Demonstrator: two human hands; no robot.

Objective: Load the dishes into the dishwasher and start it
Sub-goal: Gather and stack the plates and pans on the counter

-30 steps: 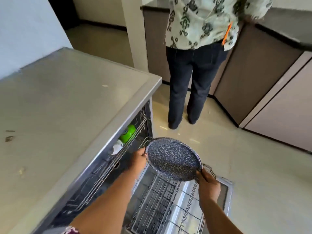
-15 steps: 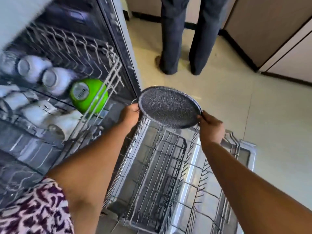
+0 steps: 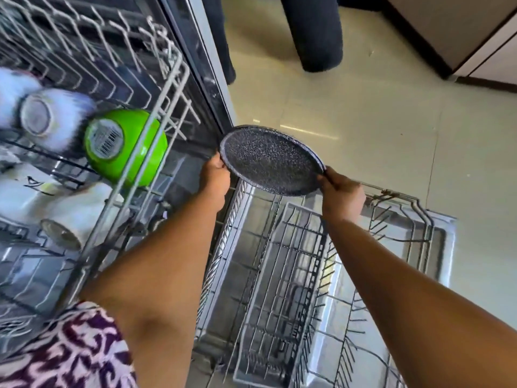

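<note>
A round dark speckled plate [image 3: 271,161] hangs in the air above the far end of the pulled-out lower rack [image 3: 279,275]. My left hand [image 3: 214,177] grips its left rim and my right hand [image 3: 341,191] pinches its right rim. The lower rack holds only its wire basket and tines. To the left, the upper rack [image 3: 167,88] carries a green bowl [image 3: 126,147] turned on its side and white cups [image 3: 47,119], which are blurred.
The open dishwasher door [image 3: 444,247] lies flat under the lower rack, over a cream tiled floor [image 3: 391,121]. Another person's dark-trousered leg [image 3: 316,32] stands just beyond the door. Brown cabinets [image 3: 461,29] line the far right.
The camera has dropped from over the counter down toward the open dishwasher. Both hands have kept hold of the plate, now closer to the lower rack.
</note>
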